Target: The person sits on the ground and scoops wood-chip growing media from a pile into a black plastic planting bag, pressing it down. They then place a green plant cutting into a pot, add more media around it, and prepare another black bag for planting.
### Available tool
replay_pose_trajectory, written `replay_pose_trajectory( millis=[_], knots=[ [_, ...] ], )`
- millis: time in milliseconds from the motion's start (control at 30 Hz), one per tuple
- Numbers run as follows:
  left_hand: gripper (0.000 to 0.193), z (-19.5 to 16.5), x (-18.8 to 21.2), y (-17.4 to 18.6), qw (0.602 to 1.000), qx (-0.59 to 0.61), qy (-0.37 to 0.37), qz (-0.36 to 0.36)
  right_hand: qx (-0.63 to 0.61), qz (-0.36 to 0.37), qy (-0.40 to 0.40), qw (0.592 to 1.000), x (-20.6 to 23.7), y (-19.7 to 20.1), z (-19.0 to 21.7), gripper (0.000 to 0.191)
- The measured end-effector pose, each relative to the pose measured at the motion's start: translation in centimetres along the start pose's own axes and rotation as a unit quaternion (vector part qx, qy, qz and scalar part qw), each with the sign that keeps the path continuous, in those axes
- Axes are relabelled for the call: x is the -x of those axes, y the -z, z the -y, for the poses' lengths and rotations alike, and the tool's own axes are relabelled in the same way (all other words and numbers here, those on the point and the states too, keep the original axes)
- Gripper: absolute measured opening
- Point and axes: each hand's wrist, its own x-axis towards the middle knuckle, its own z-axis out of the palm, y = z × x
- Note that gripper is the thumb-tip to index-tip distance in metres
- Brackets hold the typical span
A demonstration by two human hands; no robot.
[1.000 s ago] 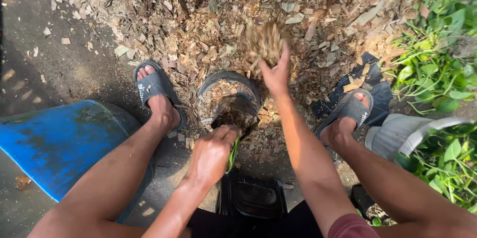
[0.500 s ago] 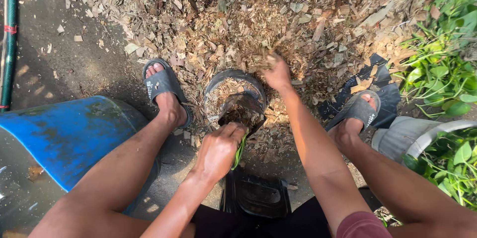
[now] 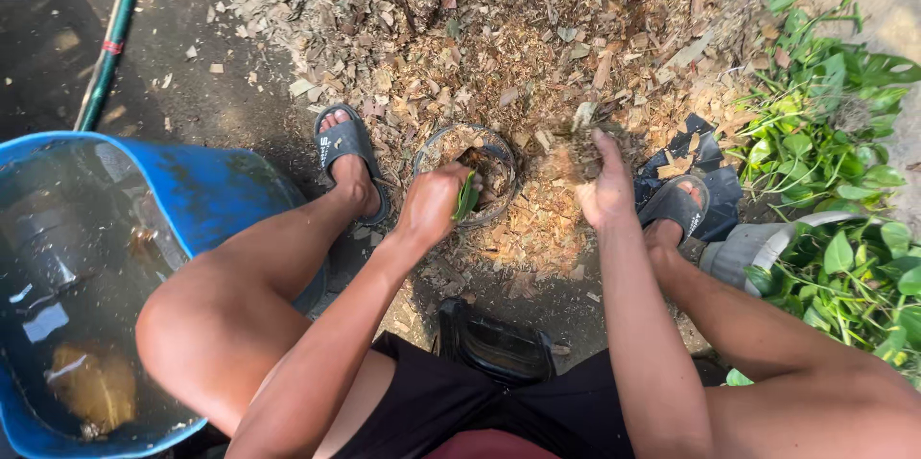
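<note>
Your left hand (image 3: 434, 205) is closed around a small green plant (image 3: 466, 198), its leaves poking out past your knuckles and hanging at the near rim of the round black pot (image 3: 431, 144). The pot stands on the ground between your feet, just beyond that hand, and is partly filled with brown wood chips. The plant sits at the pot's near edge; how deep it goes into the pot is hidden by your fist.

Your right hand (image 3: 606, 192) is off to the right of the pot, apart from it, resting on the wood-chip pile (image 3: 537, 27). Its fingers are curled loosely over a clump of chips (image 3: 583, 147), with the thumb side up; from this angle you cannot tell how firmly it grips them.

The chip pile spreads from the pot outward and away from you, and spills down towards you under both hands. Your left foot in a dark sandal (image 3: 345, 147) is planted just left of the pot, your right sandal (image 3: 679, 202) just right of your right hand. A blue tub (image 3: 216, 190) holding water stands beside your left leg. A green hose (image 3: 110, 42) lies on the dark ground further left. Leafy green plants (image 3: 835, 152) grow at your right, and a black stool (image 3: 494, 344) shows between your thighs.
</note>
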Motion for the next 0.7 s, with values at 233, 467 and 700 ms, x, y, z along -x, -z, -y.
replay_pose_trajectory(
  millis=[233,467,700],
  knots=[
    [0.016,1.0,0.9,-0.8,0.999,-0.019,0.014,-0.027,0.083,0.052,0.072,0.993,3.3,-6.8,-2.5,0.034],
    [0.014,2.1,1.0,-0.5,0.998,-0.051,0.036,-0.032,0.051,0.080,0.086,0.992,4.5,-9.7,-5.2,0.018],
    [0.032,1.6,0.5,-0.9,0.992,-0.124,-0.020,-0.002,0.117,0.171,0.068,0.976,4.9,-9.2,-3.6,0.026]
  ],
)
